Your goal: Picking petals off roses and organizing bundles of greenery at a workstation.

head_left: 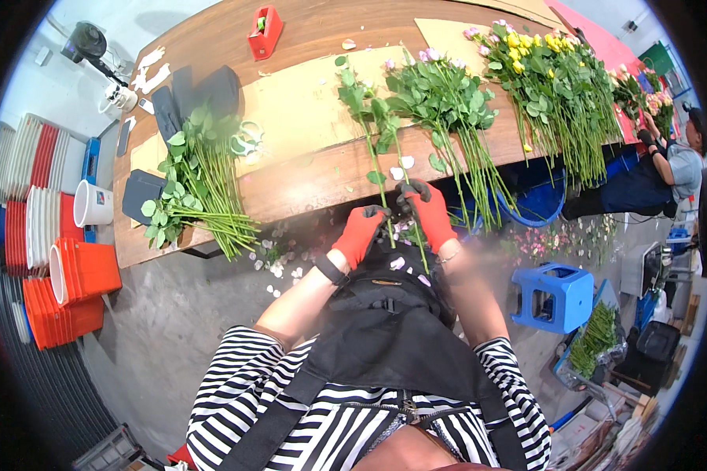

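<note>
Head view: at the near edge of a wooden desk [306,188], gloved fingers of the left hand [363,233] pinch a leafy left stem [375,165]; those of the right hand [429,213] grip a similar right stem [425,257]. Both leafy tops rest over cardboard [291,102], lower ends jutting toward a black apron [401,353]. Pink roses [448,98] lie just right; a leafy bundle [220,184] overhangs the edge, left. Squeezing too hard could snap or bruise a stem; a loose hold could drop one floorward; jutting ends might snag the apron; brushing the bundle's overhanging ends could tip it off.
</note>
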The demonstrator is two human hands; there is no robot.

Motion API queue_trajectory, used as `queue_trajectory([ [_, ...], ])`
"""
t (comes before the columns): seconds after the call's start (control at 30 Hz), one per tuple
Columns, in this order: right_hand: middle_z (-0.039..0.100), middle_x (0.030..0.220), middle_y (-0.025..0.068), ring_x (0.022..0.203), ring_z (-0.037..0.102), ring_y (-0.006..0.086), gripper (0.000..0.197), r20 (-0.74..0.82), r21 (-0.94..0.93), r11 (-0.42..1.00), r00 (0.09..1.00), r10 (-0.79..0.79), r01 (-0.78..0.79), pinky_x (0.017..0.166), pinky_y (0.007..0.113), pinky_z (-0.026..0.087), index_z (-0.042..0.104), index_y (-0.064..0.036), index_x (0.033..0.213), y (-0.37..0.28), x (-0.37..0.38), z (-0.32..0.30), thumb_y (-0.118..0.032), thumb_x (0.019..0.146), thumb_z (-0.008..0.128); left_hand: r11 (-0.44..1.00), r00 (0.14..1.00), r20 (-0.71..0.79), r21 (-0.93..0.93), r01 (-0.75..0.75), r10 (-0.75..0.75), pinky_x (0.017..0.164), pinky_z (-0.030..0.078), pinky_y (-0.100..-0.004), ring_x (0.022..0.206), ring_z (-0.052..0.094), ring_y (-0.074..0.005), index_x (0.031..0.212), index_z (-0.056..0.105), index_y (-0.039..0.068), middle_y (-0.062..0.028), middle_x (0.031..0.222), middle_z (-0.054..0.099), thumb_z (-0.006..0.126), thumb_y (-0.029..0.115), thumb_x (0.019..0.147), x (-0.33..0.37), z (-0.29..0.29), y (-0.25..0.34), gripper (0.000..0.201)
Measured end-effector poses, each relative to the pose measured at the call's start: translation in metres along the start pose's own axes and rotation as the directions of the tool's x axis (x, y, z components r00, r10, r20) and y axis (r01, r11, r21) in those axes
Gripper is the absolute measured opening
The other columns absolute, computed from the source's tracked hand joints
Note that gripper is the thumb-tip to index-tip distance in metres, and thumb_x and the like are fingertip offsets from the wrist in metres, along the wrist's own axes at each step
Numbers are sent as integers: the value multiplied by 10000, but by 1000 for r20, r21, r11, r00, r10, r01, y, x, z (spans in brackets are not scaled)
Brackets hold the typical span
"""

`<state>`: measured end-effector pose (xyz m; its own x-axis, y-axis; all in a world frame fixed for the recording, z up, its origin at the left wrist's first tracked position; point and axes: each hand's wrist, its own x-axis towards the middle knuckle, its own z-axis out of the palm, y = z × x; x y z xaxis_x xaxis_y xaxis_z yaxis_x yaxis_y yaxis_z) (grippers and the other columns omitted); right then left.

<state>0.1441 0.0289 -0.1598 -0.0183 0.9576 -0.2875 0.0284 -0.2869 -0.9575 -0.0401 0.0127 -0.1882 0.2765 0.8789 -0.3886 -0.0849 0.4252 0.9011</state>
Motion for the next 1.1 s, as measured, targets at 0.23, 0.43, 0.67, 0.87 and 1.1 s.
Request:
queue_trajectory([
  [0.23, 671, 968, 86, 831, 636, 138, 315, 43, 120, 990, 996, -78, 72, 736, 272, 502, 584, 34, 1187, -6, -49, -33, -27, 879, 574, 790, 877, -269, 586, -178, 397, 757, 492, -414, 872, 637, -363, 1029, 657, 27, -228, 927, 657, 574, 316, 898, 9, -27, 49, 328],
  [0.43, 684, 1080, 152, 965, 653, 208, 418, -25, -311, 922, 968, -250, 230, 864, 319, 495, 597, 24, 1196, -38, -122, -13, -35, 794, 691, 918, 915, -77, 41, -394, 396, 714, 488, -248, 815, 599, -118, 1179, 611, 2, -52, 981, 659, 517, 211, 972, 87, -46, 121, 310],
  [0.67, 669, 1094, 170, 1007, 631, 354, 425, -33, -516, 838, 974, -223, 175, 863, 384, 493, 649, -50, 1146, 18, -119, -25, -158, 750, 759, 841, 876, -37, -262, -473, 481, 726, 488, -255, 839, 598, -113, 1154, 615, -3, -40, 1001, 654, 529, 203, 970, 56, -34, 168, 289],
  [0.87, 677, 1065, 157, 997, 632, 348, 415, -86, -568, 788, 935, -345, 238, 869, 386, 494, 661, -68, 1130, 33, -109, -36, -155, 737, 762, 791, 921, 50, -532, -302, 385, 710, 522, -269, 827, 640, -139, 1158, 610, -22, -60, 990, 669, 561, 94, 927, 31, -12, 188, 263],
  [1.1, 627, 1191, 131, 1123, 562, 322, 469, -120, -581, 767, 903, -412, 273, 995, 387, 416, 628, -82, 1189, 14, -97, -42, -104, 734, 739, 824, 855, -104, -227, -518, 509, 712, 479, -228, 758, 614, -107, 1030, 640, -41, -53, 886, 683, 609, 24, 836, -4, 15, 196, 207],
])
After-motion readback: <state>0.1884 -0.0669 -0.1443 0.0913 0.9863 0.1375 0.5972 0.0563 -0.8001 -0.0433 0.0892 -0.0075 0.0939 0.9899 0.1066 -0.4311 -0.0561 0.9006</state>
